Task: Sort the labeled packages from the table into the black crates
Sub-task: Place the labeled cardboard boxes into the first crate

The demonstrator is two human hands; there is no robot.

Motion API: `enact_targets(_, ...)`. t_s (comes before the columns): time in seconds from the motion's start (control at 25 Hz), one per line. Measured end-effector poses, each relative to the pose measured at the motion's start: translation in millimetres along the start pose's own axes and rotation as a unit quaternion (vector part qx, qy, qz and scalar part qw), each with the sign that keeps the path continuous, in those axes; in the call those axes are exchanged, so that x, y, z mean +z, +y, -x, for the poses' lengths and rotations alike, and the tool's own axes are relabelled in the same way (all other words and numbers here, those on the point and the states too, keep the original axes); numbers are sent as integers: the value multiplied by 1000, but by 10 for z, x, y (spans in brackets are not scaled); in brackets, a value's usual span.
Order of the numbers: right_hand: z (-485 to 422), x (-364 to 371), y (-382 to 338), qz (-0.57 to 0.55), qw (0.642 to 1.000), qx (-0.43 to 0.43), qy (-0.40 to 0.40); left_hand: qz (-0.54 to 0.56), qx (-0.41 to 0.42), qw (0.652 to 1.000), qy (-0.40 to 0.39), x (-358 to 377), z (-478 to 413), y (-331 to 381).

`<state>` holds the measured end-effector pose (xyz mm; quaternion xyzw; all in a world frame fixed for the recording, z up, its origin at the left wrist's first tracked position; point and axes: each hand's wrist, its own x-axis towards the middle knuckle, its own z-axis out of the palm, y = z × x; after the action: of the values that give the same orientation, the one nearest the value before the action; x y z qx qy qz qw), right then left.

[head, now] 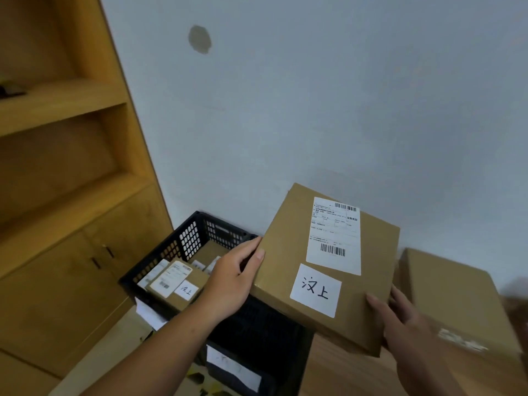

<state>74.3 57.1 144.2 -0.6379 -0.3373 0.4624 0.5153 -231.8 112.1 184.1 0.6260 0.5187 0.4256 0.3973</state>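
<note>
Left hand point(234, 284) and right hand point(400, 318) grip a labeled box point(328, 267)
Fingers clasp its edges, centre frame, above a black crate point(183, 247)

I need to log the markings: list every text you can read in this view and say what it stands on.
"汶上": handwritten on a white square slip on the held cardboard box.
Shipping label on that box: barcodes show, print too small to read.
Small slip on the package in the black crate: seemingly the same two characters, too small to confirm.
White tag on the nearer crate: blurred.
</note>
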Motion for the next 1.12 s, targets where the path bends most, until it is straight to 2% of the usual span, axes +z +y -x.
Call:
enact_targets(0.28, -242, 1061, -32, 35, 999, 11, -38, 13, -45, 998, 43, -849, -227, -535)
enact_targets(0.56, -944, 2162, 34, 27, 997, 0, -69, -8, -105, 992, 66, -1547, -994, -1086)
enact_targets(0.72, -1242, 2771, -36, 39, 995, 14, -95, -39, -105, 991, 77, -2011, -1447, -1238)
enact_targets(0.92, -1676, 3549, -171, 69, 993, -21, -95, -46, -122, 990, 61, -2549, -2105, -1651)
enact_targets(1.12, -2137, 4410, 32, 88, 993, 12, -80, -35, -158, 987, 23, -3026, -2820, -2452)
